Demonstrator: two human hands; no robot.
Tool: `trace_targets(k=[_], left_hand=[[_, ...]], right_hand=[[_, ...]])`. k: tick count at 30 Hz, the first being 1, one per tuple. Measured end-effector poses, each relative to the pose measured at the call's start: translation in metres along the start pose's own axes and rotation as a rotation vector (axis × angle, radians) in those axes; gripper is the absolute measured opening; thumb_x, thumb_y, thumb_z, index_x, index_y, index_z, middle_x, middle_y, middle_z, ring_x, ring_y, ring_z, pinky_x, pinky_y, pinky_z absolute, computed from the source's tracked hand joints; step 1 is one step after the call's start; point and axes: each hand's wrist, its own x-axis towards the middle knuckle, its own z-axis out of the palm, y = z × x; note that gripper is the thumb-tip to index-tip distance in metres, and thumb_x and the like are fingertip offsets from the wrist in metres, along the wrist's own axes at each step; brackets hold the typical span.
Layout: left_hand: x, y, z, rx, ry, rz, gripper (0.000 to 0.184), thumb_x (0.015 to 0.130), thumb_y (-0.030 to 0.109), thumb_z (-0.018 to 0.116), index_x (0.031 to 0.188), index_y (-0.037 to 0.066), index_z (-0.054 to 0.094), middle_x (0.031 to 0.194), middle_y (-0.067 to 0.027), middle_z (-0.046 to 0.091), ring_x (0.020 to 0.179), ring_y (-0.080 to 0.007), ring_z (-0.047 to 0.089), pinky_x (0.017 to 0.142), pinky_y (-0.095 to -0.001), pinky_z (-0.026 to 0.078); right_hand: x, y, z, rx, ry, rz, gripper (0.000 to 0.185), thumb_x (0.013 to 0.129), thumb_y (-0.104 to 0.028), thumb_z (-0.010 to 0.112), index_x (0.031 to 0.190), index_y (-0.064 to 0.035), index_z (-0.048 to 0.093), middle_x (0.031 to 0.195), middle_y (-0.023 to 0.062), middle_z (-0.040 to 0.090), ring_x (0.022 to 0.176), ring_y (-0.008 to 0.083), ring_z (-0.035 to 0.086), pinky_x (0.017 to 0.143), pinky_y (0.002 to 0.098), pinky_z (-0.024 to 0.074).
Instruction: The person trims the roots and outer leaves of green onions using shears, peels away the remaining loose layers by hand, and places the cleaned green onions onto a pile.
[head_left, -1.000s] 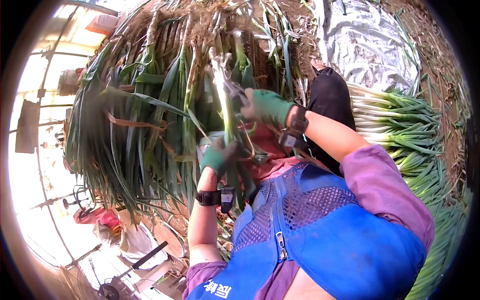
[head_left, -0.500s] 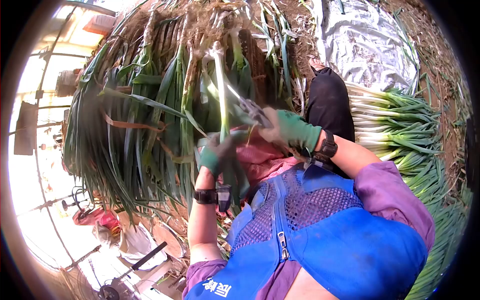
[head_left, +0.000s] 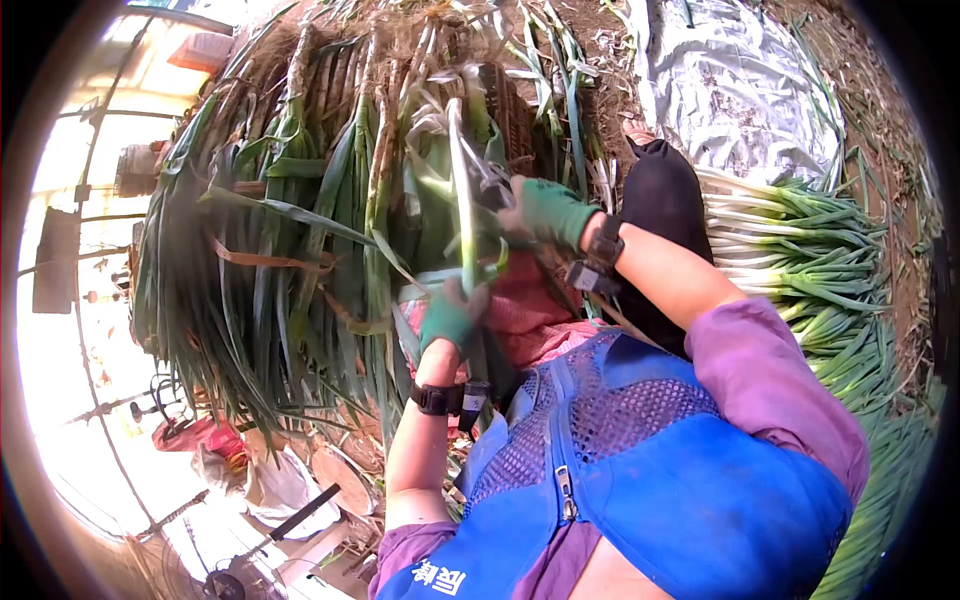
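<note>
Onion stalk (head_left: 464, 195), long, slim and cylindrical, white shading into green, is running up and down the middle of the frame, its pale end pointing toward the top. The person's left hand (head_left: 453, 314), in a green cloth glove with darkened fingers, is closing around its green lower part, just below the frame's centre. The right hand (head_left: 548, 210), gloved the same way, is gripping a grey, hard-looking tool (head_left: 488, 183) just to the right of the white shaft; blur is hiding the tool's shape and whether it is touching the stalk.

The stalk is probably weighing little. Its white shaft is looking straight and fairly stiff, likely smooth and slippery once bare, and apt to bruise or snap under a hard squeeze. The leaves are likely bending softly, giving poor control. The firm green section just under the white is seeming the best place for holding, with light, even pressure.

Dense heap of brown-rooted, green-leaved onions (head_left: 285, 240) is filling the upper left, while a row of clean white-and-green onions (head_left: 785, 240) is lying at the right, below a crinkled white plastic sheet (head_left: 735, 95).
</note>
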Motion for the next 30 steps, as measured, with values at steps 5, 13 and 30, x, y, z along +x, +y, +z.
trace_targets(k=[5, 13, 30], left_hand=[[0.003, 0.026, -0.017, -0.027, -0.165, -0.013, 0.056, 0.087, 0.050, 0.070, 0.114, 0.001, 0.066, 0.095, -0.0160, 0.072, 0.086, -0.0230, 0.069, 0.079, -0.0354, 0.053], [0.071, -0.033, -0.076, 0.346, 0.538, -0.138, 0.065, 0.082, 0.039, 0.074, 0.136, 0.010, 0.052, 0.132, -0.0190, 0.058, 0.114, -0.0370, 0.062, 0.095, -0.0463, 0.050], [0.028, -0.026, -0.143, -0.711, 0.153, 0.124, 0.042, 0.079, 0.016, 0.081, 0.116, 0.000, 0.067, 0.096, -0.0056, 0.072, 0.078, -0.0127, 0.066, 0.072, -0.0285, 0.054]], right_hand=[[-0.015, 0.001, 0.007, 0.019, -0.038, -0.051, 0.050, 0.080, -0.038, 0.064, 0.102, 0.0068, 0.065, 0.099, 0.0307, 0.068, 0.098, 0.0427, 0.067, 0.086, 0.0442, 0.0515], [-0.067, 0.009, 0.020, 0.076, -0.159, 0.065, 0.058, 0.080, -0.045, 0.066, 0.106, 0.0062, 0.064, 0.095, 0.0271, 0.070, 0.092, 0.0376, 0.070, 0.082, 0.0431, 0.0527], [-0.063, 0.028, 0.032, 0.175, -0.186, -0.036, 0.058, 0.082, -0.051, 0.066, 0.110, -0.0003, 0.062, 0.091, 0.0182, 0.070, 0.084, 0.0291, 0.068, 0.076, 0.0405, 0.0517]])
